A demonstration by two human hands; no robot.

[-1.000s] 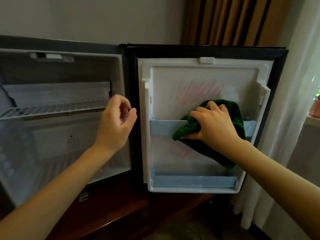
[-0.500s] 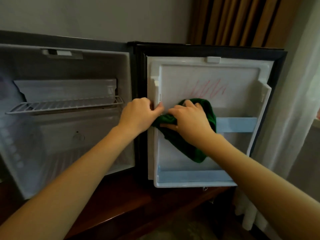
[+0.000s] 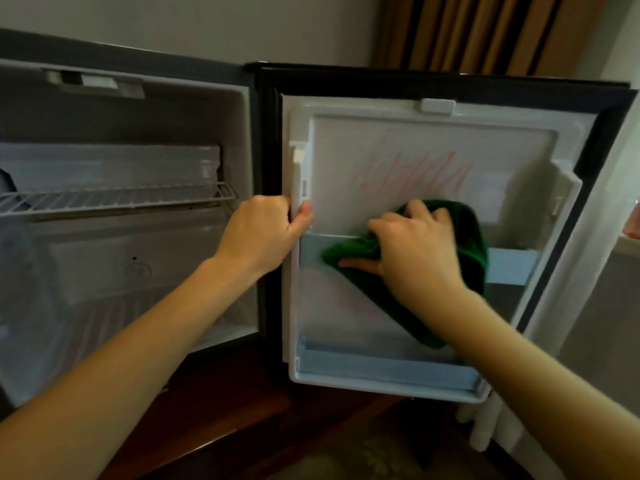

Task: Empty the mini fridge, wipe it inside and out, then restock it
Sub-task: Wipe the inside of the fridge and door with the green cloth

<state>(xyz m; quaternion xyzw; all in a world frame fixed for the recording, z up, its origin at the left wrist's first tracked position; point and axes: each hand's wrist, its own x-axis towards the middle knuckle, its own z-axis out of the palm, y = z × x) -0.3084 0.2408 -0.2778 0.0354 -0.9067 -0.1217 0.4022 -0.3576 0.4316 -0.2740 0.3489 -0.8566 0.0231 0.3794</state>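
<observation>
The mini fridge [image 3: 138, 109] stands open with a bare white interior and one wire shelf [image 3: 114, 199]. Its door [image 3: 398, 143] is swung out to the right, showing a white inner liner with red scribble marks [image 3: 415, 171] and two pale blue door rails, the upper one [image 3: 512, 268] and the lower one [image 3: 381, 368]. My left hand [image 3: 266, 233] grips the door liner's left edge. My right hand [image 3: 415, 251] holds a green cloth [image 3: 467, 244] bunched against the liner at the upper rail, just below the red marks.
The fridge sits on a dark wooden cabinet top [image 3: 221, 403]. Brown striped curtains [image 3: 485, 29] hang behind the door, and a sheer white curtain [image 3: 609, 306] hangs close to its right edge. A patterned carpet [image 3: 363, 459] lies below.
My left hand went from hanging free in front of the fridge to gripping the door's left edge. My right hand swept the cloth left across the liner, then back toward the middle.
</observation>
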